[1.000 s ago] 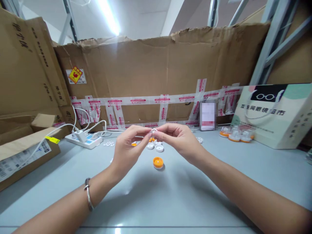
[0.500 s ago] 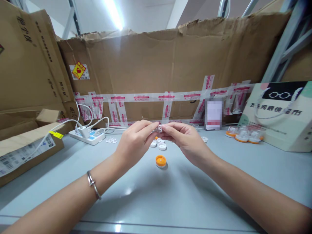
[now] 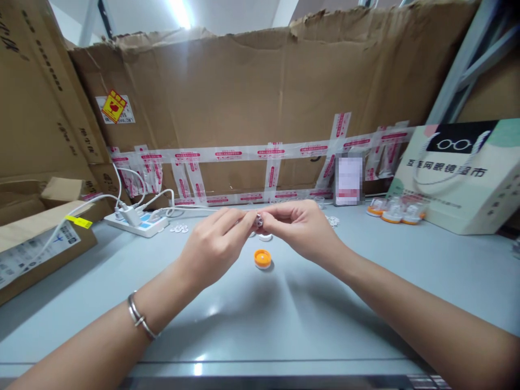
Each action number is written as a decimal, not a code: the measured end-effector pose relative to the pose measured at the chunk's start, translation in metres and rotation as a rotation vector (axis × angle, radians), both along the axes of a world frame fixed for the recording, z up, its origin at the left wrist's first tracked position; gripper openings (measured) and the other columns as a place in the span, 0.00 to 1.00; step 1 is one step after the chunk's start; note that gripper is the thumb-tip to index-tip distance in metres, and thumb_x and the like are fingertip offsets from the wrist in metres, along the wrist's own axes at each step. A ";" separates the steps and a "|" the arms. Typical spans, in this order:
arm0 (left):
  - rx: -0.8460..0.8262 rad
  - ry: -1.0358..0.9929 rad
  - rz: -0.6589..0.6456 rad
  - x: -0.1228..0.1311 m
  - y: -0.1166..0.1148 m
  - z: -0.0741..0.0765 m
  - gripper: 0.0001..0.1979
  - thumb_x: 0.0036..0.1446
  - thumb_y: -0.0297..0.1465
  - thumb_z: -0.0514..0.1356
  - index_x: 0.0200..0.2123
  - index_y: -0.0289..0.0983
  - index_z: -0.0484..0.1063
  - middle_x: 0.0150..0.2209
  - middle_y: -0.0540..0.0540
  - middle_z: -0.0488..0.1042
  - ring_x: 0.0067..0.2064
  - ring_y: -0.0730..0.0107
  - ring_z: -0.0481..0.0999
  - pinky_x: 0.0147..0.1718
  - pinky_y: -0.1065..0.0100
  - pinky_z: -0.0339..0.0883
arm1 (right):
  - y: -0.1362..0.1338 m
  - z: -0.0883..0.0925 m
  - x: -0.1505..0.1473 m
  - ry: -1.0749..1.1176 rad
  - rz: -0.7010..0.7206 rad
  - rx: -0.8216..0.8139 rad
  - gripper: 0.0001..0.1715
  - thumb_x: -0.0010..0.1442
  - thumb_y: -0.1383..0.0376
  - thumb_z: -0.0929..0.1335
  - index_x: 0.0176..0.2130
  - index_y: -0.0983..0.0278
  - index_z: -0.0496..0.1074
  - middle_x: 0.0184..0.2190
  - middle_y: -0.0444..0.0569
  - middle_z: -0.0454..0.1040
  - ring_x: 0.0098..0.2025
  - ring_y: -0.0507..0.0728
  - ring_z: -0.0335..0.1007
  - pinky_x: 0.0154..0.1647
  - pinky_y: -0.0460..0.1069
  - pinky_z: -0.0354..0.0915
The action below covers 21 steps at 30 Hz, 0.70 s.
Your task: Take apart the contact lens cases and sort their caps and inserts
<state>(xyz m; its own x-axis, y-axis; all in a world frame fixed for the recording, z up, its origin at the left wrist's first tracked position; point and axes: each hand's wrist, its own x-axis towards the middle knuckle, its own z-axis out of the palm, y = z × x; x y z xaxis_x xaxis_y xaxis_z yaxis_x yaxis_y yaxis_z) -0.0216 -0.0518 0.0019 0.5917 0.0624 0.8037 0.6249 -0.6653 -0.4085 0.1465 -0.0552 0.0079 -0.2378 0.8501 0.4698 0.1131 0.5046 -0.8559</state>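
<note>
My left hand (image 3: pixel 221 244) and my right hand (image 3: pixel 303 227) meet fingertip to fingertip above the table. Between them they pinch a small whitish plastic part (image 3: pixel 259 220), mostly covered by the fingers, so its exact kind is unclear. Below the hands, on the table, sits a round orange and white cap-like piece (image 3: pixel 262 258), its hollow side up with a pale dot in the middle. White round pieces (image 3: pixel 265 237) lie just behind the fingers, partly hidden by them.
A power strip (image 3: pixel 140 222) with plugs and cables and small white parts (image 3: pixel 179 228) are at the left. Clear-domed orange pieces (image 3: pixel 394 210) stand by a paper bag (image 3: pixel 450 179) at the right. A phone (image 3: pixel 348 179) leans on the cardboard (image 3: pixel 227 97). An open box (image 3: pixel 44 238) lies far left.
The camera view has shifted slightly, with the scene moving up and left. Both hands keep pinching the small part, which appears turned and more covered by the fingers.
</note>
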 end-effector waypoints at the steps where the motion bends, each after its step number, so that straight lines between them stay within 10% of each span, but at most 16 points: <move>1: 0.003 0.000 0.002 0.000 0.000 0.000 0.07 0.55 0.24 0.55 0.38 0.35 0.69 0.31 0.46 0.75 0.32 0.71 0.73 0.32 0.70 0.68 | 0.000 0.000 0.000 0.002 0.003 0.007 0.11 0.49 0.66 0.67 0.32 0.64 0.78 0.24 0.46 0.75 0.28 0.52 0.70 0.30 0.46 0.66; 15: -0.011 -0.008 -0.066 -0.001 0.006 -0.001 0.09 0.53 0.22 0.57 0.38 0.35 0.69 0.31 0.46 0.75 0.31 0.72 0.72 0.32 0.71 0.68 | 0.016 -0.009 0.000 0.207 0.120 -0.254 0.10 0.48 0.63 0.69 0.27 0.67 0.77 0.21 0.46 0.75 0.27 0.50 0.72 0.31 0.46 0.68; 21: -0.329 -0.207 -0.205 -0.002 0.017 -0.008 0.06 0.52 0.25 0.60 0.36 0.36 0.72 0.30 0.48 0.74 0.30 0.76 0.73 0.31 0.75 0.68 | 0.020 -0.009 0.001 0.216 0.140 -0.459 0.08 0.50 0.66 0.67 0.25 0.68 0.75 0.22 0.48 0.76 0.27 0.50 0.73 0.32 0.43 0.68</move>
<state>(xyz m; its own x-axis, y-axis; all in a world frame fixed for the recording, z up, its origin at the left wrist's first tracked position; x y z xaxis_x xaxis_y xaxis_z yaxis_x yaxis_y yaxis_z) -0.0232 -0.0351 -0.0056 0.4472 0.2325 0.8637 0.5126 -0.8579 -0.0345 0.1477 -0.0348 -0.0012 -0.3027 0.9470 0.1073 -0.1317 0.0700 -0.9888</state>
